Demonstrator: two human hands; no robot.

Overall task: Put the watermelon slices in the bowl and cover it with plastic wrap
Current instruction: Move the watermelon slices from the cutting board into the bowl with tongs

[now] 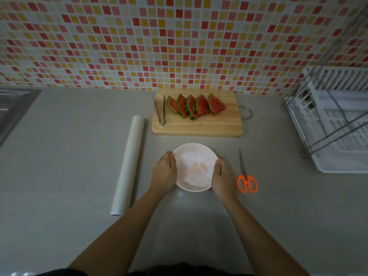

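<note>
A pale pink bowl [194,166] sits on the grey counter in front of me, with only a faint pink smear inside. My left hand [164,172] grips its left rim and my right hand [222,176] grips its right rim. Several watermelon slices [196,106] stand in a row on a wooden cutting board [199,126] behind the bowl. Metal tongs [160,110] lie on the board's left end. A roll of plastic wrap [128,164] lies lengthwise on the counter to the left of the bowl.
Orange-handled scissors [246,176] lie just right of the bowl. A white dish rack [338,120] fills the right side. A steel sink [14,108] is at the far left. The tiled wall rises behind the board.
</note>
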